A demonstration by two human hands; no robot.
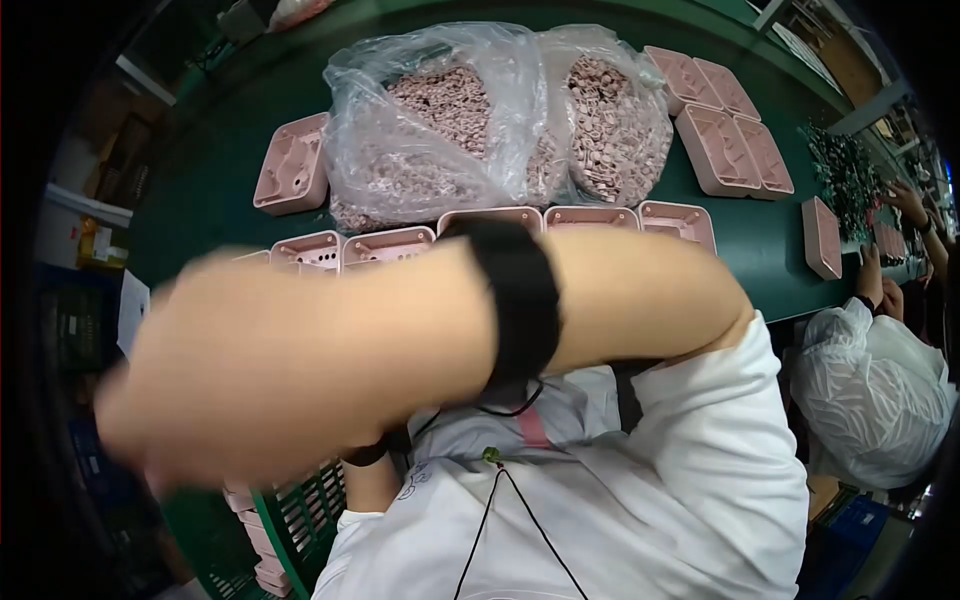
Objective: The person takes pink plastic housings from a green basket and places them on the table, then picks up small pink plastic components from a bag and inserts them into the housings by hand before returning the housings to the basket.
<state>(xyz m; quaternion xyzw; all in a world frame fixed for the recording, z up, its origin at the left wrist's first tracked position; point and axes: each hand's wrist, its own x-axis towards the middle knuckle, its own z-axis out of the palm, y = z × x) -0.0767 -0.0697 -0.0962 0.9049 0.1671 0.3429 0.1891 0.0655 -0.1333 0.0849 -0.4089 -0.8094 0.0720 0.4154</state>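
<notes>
the right hand (215, 375) is blurred, stretched across the person's front to the left side; its fingers look bent, but i cannot tell how far open it is or whether it has hold of anything. the left hand is hidden behind the right forearm (400, 335), with only its wrist and a dark band (366, 453) showing, so its grip cannot be told either.

a row of pink shells (390, 243) lies on the green table (758, 250), beyond the right forearm and reaching from beyond the right hand toward the elbow. they sit side by side with their hollow sides up; the forearm covers their near parts, so their long axes cannot be told.

farther beyond the right hand, a single pink shell (291, 165) lies hollow side up, its long axis running away from the person and its far end leaning slightly right. just beside it, two clear bags (440, 165) of small pink parts stand beyond the row. nearer the body than the right hand, pink pieces (262, 540) are stacked in a green crate (300, 505).
</notes>
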